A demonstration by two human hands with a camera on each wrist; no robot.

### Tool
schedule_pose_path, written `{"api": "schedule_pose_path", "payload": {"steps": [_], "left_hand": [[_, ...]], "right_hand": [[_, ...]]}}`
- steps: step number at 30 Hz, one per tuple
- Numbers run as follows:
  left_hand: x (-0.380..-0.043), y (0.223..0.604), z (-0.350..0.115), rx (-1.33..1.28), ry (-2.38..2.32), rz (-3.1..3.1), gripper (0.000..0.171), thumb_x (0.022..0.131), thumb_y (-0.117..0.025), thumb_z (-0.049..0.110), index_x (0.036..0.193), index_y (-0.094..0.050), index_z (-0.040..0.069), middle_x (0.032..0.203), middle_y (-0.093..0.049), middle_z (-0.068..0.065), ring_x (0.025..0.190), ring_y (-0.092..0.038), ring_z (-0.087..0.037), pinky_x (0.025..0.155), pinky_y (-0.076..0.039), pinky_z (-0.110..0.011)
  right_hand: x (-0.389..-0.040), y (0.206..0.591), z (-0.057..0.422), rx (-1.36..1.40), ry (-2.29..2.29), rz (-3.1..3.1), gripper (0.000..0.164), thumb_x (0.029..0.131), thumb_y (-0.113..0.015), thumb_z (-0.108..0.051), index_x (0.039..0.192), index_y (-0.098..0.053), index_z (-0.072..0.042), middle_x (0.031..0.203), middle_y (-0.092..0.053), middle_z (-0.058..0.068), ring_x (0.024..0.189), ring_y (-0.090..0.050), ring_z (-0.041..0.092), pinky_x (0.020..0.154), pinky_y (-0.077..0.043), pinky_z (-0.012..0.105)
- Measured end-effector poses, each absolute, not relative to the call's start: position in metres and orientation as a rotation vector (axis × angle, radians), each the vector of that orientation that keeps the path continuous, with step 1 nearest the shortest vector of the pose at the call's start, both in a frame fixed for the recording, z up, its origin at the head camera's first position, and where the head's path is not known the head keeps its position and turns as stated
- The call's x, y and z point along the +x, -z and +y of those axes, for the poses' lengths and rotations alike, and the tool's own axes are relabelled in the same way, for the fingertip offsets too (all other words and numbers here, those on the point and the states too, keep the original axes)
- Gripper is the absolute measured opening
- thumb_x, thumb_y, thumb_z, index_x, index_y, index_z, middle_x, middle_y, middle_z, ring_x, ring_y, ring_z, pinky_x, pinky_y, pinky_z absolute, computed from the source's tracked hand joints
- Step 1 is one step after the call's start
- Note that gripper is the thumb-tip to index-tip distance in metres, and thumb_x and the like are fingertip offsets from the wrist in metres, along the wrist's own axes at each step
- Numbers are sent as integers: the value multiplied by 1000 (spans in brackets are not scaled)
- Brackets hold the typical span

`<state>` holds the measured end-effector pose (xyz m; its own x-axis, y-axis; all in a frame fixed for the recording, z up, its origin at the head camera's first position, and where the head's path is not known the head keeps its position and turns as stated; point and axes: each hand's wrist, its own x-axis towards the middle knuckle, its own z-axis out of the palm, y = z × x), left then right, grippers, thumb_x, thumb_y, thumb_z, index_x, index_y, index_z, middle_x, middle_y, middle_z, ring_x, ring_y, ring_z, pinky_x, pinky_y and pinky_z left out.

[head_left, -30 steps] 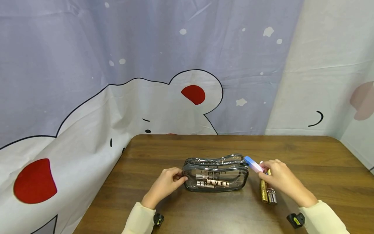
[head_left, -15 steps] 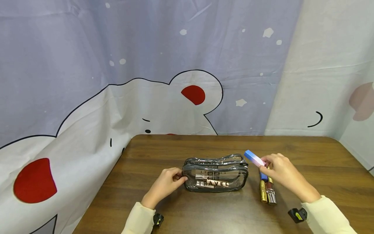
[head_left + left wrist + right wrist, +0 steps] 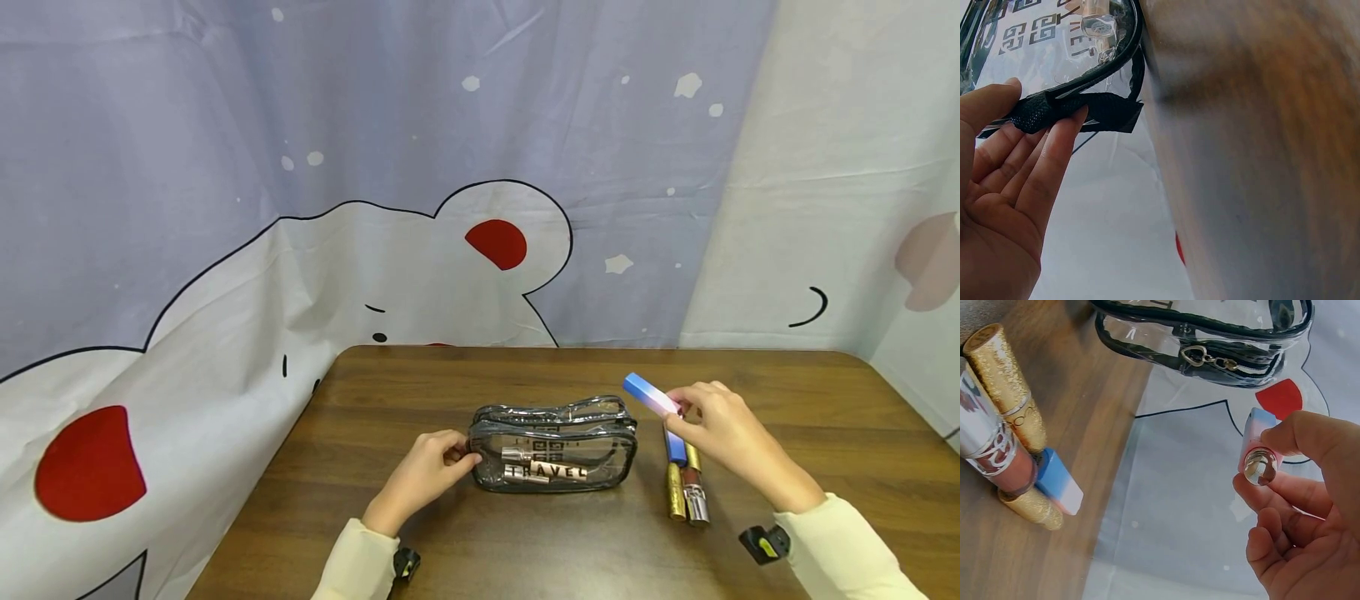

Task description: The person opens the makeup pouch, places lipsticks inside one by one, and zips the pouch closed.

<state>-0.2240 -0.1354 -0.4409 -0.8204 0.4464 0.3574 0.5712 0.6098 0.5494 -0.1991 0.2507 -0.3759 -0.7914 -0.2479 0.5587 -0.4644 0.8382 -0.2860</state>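
Observation:
My left hand pinches the left end of a clear zip pouch with dark trim and TRAVEL lettering. In the left wrist view, thumb and fingers grip a black fabric tab at its end. Silver-capped tubes show through the pouch wall. To the right of the pouch, my right hand pinches a blue-to-pink lipstick tube, raised and tilted, blue end toward the upper left. In the right wrist view, its round silver end faces the camera.
Below my right hand lie a gold tube, a silver-capped lip gloss and another blue tube, close together on the wooden table. A second gold tube shows beside them. A printed curtain hangs behind the table.
My right hand has lifted the lipstick tube up and slightly away from the other tubes, uncovering the blue tube beneath. The left hand and the pouch have stayed in place.

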Motion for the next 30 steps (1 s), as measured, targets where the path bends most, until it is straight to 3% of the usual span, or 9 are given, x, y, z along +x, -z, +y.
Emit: {"api": "schedule_pose_path", "payload": {"steps": [30], "left_hand": [[-224, 441, -136, -848, 1006, -2649, 10, 82, -66, 22, 83, -64, 13, 77, -59, 8, 65, -52, 0, 58, -46, -17]], "right_hand": [[-199, 356, 229, 756, -583, -2439, 21, 72, -70, -7, 93, -68, -7, 76, -56, -10, 71, -44, 8, 56, -36, 21]]}}
